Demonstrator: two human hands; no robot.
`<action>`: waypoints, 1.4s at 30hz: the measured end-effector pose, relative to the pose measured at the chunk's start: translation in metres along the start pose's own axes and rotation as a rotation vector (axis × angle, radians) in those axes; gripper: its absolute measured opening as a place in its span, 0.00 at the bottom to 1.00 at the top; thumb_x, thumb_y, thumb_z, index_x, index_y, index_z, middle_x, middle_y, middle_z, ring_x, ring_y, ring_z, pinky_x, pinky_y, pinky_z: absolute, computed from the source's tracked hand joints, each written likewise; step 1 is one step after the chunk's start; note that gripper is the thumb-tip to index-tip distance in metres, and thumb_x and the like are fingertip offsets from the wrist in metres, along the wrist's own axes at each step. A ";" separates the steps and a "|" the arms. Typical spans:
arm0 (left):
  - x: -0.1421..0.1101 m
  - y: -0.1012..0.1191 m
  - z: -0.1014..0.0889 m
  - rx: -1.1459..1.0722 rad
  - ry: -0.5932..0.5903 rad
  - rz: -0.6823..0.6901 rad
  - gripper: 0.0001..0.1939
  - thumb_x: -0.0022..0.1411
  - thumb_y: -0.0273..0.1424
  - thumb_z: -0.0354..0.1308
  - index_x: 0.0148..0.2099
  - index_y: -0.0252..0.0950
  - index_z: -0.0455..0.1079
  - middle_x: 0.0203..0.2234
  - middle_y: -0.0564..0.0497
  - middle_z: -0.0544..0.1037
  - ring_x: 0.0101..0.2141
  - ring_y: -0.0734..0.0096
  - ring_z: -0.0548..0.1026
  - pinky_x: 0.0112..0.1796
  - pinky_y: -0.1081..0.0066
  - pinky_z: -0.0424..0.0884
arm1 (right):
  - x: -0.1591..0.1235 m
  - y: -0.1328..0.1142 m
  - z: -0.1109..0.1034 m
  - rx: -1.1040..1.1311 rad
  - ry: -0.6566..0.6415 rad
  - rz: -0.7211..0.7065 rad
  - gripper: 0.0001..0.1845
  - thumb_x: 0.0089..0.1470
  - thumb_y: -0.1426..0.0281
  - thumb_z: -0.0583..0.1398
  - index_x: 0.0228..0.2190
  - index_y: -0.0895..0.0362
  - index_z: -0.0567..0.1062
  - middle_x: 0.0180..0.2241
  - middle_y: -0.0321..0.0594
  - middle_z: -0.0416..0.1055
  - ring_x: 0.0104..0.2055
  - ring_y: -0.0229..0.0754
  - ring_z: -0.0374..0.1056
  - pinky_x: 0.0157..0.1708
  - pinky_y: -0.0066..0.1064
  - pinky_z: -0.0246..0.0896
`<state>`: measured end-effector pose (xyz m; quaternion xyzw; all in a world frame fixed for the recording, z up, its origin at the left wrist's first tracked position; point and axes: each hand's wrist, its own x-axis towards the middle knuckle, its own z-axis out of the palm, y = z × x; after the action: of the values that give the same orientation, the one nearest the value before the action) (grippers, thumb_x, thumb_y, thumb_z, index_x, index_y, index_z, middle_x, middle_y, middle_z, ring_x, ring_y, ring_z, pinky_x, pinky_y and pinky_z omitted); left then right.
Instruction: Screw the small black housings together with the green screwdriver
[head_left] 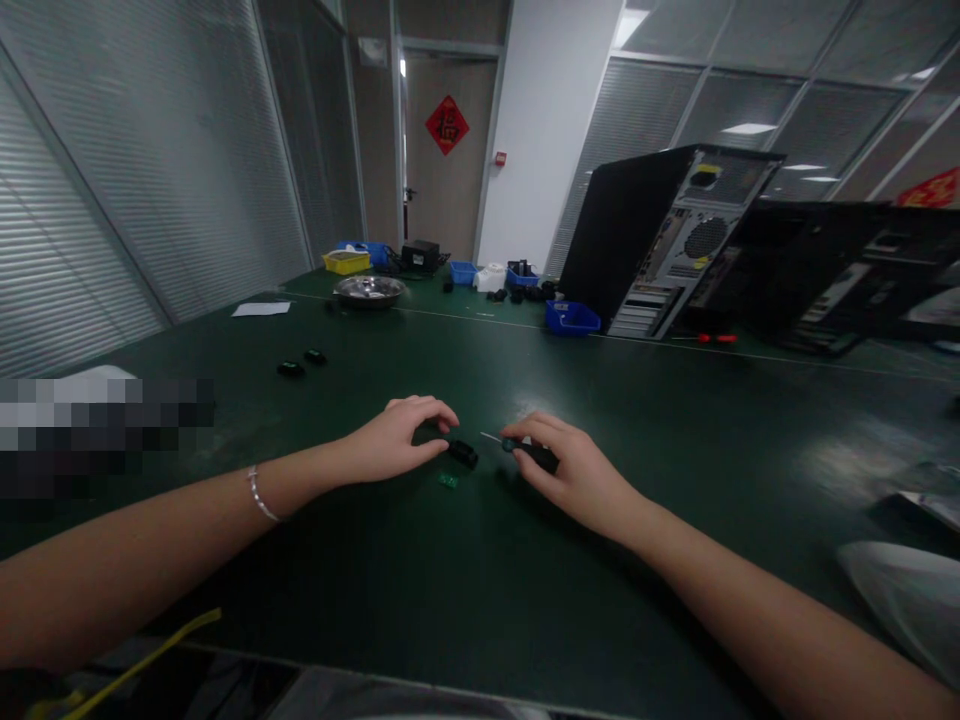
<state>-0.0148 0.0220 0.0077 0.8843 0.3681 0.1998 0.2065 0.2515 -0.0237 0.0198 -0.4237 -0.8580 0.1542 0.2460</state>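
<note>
My right hand (574, 465) is closed around a small screwdriver (536, 456) with a dark handle. Its thin metal shaft points left toward a small black casing (463, 454) lying on the green table. At the casing's left side is my left hand (397, 437), with the thumb apart from the curved fingers. The thumb tip is right by the casing; I cannot tell whether it touches. Just in front of the casing lies a little green circuit board (448, 481).
Two small black pieces (291, 369) lie to the left. Farther back are a round metal tray (369, 291), a yellow bin (346, 262), a blue bin (572, 317) and a black computer tower (660, 240). A white curved object (904, 600) sits at the right edge.
</note>
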 end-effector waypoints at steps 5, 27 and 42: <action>-0.004 0.007 -0.014 -0.046 -0.070 0.088 0.06 0.66 0.33 0.56 0.42 0.35 0.70 0.38 0.50 0.73 0.38 0.67 0.72 0.40 0.70 0.67 | 0.000 0.005 -0.001 -0.069 -0.047 0.093 0.14 0.60 0.73 0.57 0.47 0.56 0.74 0.44 0.45 0.70 0.42 0.46 0.69 0.41 0.37 0.66; -0.006 0.017 -0.004 -0.168 -0.134 0.212 0.05 0.64 0.25 0.57 0.42 0.34 0.73 0.36 0.50 0.75 0.36 0.70 0.72 0.37 0.74 0.67 | 0.002 0.007 0.000 0.013 -0.001 0.007 0.11 0.62 0.74 0.55 0.43 0.54 0.74 0.41 0.43 0.70 0.43 0.45 0.68 0.45 0.39 0.64; -0.009 0.032 -0.004 -0.897 -0.117 0.051 0.06 0.61 0.25 0.61 0.42 0.30 0.69 0.38 0.46 0.76 0.41 0.67 0.75 0.46 0.63 0.70 | -0.002 -0.007 0.001 0.119 0.091 -0.223 0.13 0.62 0.77 0.54 0.45 0.54 0.74 0.42 0.45 0.70 0.45 0.45 0.67 0.45 0.38 0.64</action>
<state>-0.0042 -0.0046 0.0254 0.7260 0.2112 0.2943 0.5846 0.2471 -0.0295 0.0217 -0.3169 -0.8771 0.1572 0.3248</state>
